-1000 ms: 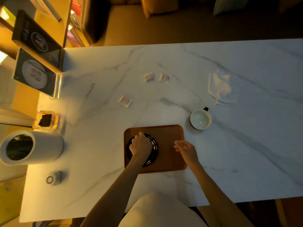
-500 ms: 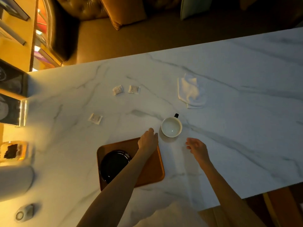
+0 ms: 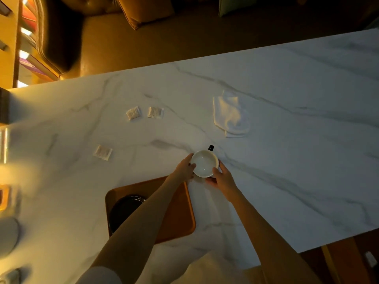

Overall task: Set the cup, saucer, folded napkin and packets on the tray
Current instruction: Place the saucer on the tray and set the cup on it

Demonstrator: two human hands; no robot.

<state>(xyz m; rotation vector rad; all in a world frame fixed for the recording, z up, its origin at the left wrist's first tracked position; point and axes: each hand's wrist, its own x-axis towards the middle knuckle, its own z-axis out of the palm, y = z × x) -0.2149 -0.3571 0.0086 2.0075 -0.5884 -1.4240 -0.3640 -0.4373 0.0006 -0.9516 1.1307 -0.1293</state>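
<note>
A white cup (image 3: 204,163) with a dark handle stands on the marble table just beyond the tray's far right corner. My left hand (image 3: 184,169) grips its left side and my right hand (image 3: 220,178) grips its near right side. The brown wooden tray (image 3: 180,214) lies near the table's front edge with a black saucer (image 3: 125,208) on its left part, partly hidden by my left forearm. A crumpled white napkin (image 3: 230,114) lies farther back to the right. Three small packets rest on the table to the left: two side by side (image 3: 133,113) (image 3: 154,112), one nearer (image 3: 102,152).
The marble table (image 3: 287,160) stretches wide to the right. Blurred containers and a round device sit at the far left edge (image 3: 8,201). A sofa with cushions (image 3: 143,9) stands beyond the table's far edge.
My left hand left the saucer on the tray and reached forward to the cup. My right hand moved up to the cup too; both now hold it. The view shifted right.
</note>
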